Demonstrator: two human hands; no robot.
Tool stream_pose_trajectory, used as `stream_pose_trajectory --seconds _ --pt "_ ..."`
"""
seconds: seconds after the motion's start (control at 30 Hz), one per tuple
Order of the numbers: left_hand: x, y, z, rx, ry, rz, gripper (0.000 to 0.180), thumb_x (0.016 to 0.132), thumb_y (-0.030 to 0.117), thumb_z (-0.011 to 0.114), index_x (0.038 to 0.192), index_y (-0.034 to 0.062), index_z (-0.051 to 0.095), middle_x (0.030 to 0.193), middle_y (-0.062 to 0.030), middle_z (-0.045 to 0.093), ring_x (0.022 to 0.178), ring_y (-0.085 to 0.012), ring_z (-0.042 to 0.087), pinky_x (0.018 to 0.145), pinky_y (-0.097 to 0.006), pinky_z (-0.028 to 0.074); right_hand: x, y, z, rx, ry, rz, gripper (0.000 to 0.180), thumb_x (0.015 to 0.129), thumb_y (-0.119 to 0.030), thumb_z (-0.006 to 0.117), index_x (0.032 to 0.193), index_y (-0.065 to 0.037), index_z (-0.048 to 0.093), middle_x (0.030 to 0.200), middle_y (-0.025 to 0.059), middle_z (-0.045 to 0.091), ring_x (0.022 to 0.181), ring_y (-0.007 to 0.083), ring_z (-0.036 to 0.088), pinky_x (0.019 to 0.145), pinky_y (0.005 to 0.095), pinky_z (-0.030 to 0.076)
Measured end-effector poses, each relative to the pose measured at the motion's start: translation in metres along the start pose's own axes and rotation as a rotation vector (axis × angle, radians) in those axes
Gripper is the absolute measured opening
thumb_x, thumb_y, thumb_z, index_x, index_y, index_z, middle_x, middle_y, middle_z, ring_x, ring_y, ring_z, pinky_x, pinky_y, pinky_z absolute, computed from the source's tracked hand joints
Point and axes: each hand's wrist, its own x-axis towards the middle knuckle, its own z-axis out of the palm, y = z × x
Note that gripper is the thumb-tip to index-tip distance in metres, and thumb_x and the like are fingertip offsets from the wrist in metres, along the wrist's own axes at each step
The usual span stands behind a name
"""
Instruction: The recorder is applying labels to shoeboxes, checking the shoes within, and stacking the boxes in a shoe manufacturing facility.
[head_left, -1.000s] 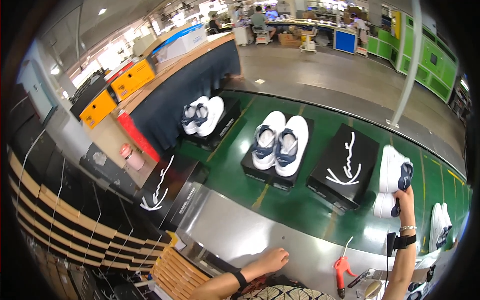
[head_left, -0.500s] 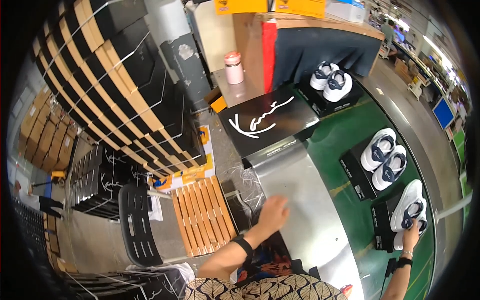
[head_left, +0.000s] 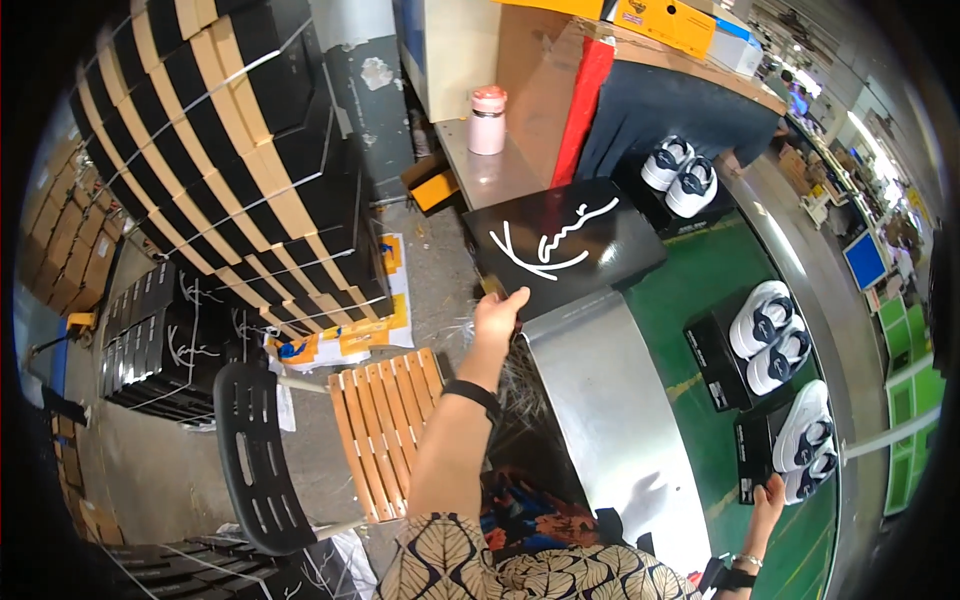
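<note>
A closed black shoebox (head_left: 567, 250) with a white scrawl on its lid sits across the far end of the metal ledge. My left hand (head_left: 497, 318) grips its near left corner, thumb on the lid and fingers partly hidden. At lower right, a pair of white sneakers (head_left: 806, 440) with dark navy tongues rests on another black shoebox (head_left: 757, 455). My right hand (head_left: 767, 497) is closed at that box's near end, just below the sneakers; some of its fingertips are hidden.
More white sneakers on black boxes stand farther up the green belt (head_left: 690, 285). A bare metal ledge (head_left: 620, 410) runs beside it. Left are a slatted wooden seat (head_left: 385, 430), a black chair back (head_left: 262, 450) and tall strapped box stacks (head_left: 240, 170). A pink bottle (head_left: 487, 125) stands behind.
My left hand has gone forward from above the metal ledge to the closed shoebox's corner. My right hand has left the sneakers for the near end of their box. The view has shifted.
</note>
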Motion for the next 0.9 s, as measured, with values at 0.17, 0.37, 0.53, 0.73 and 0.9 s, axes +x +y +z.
stream_pose_trajectory --seconds 0.17,0.37,0.53,0.73,0.9 --pt "-0.052 0.037 0.02 -0.307 -0.225 0.022 0.018 0.073 0.019 0.069 0.072 0.0042 0.059 0.06 0.0017 0.055 0.043 -0.0061 0.045 0.038 -0.018 0.032 -0.029 -0.073 0.033 0.052 -0.17 -0.035 0.037 0.077 -0.002 0.056 0.114 -0.001 0.052 0.103 0.0044 0.053 0.087 0.0107 0.05 0.076 0.022 0.041" --pt "-0.181 -0.004 0.01 -0.504 -0.149 0.073 0.042 0.073 -0.003 0.064 0.103 -0.0003 0.034 0.083 -0.0084 0.057 0.071 -0.0123 0.057 0.063 -0.027 0.048 -0.054 -0.15 0.074 0.084 -0.413 -0.188 0.032 0.079 0.001 0.055 0.111 0.0 0.051 0.099 0.0046 0.054 0.083 0.0087 0.052 0.077 0.0214 0.042" --pt "-0.284 -0.052 -0.02 -0.367 -0.308 -0.057 0.053 0.074 0.002 0.066 0.11 -0.0031 0.028 0.09 -0.0129 0.058 0.078 -0.014 0.058 0.07 -0.027 0.048 -0.094 -0.205 0.108 -0.117 -0.47 -0.664 0.032 0.077 0.0 0.057 0.108 -0.001 0.052 0.102 0.0118 0.056 0.095 0.0213 0.055 0.084 0.0295 0.042" --pt "-0.361 -0.117 -0.04 0.093 -0.609 -0.083 0.071 0.072 0.016 0.069 0.123 -0.0081 0.027 0.094 -0.0147 0.057 0.079 -0.0144 0.058 0.069 -0.027 0.046 -0.151 -0.175 0.163 -0.384 -0.656 -1.061 0.046 0.075 -0.02 0.061 0.117 -0.006 0.048 0.128 0.0185 0.039 0.12 0.0356 0.034 0.098 0.0425 0.028" --pt "-0.397 -0.112 -0.071 0.153 -0.659 -0.043 0.051 0.076 0.026 0.063 0.114 -0.0031 0.046 0.093 -0.0105 0.059 0.077 -0.0155 0.057 0.068 -0.027 0.045 -0.133 -0.128 0.157 -0.504 -0.564 -1.075 0.049 0.08 -0.021 0.056 0.124 -0.005 0.043 0.131 0.021 0.037 0.121 0.0371 0.034 0.099 0.0441 0.026"
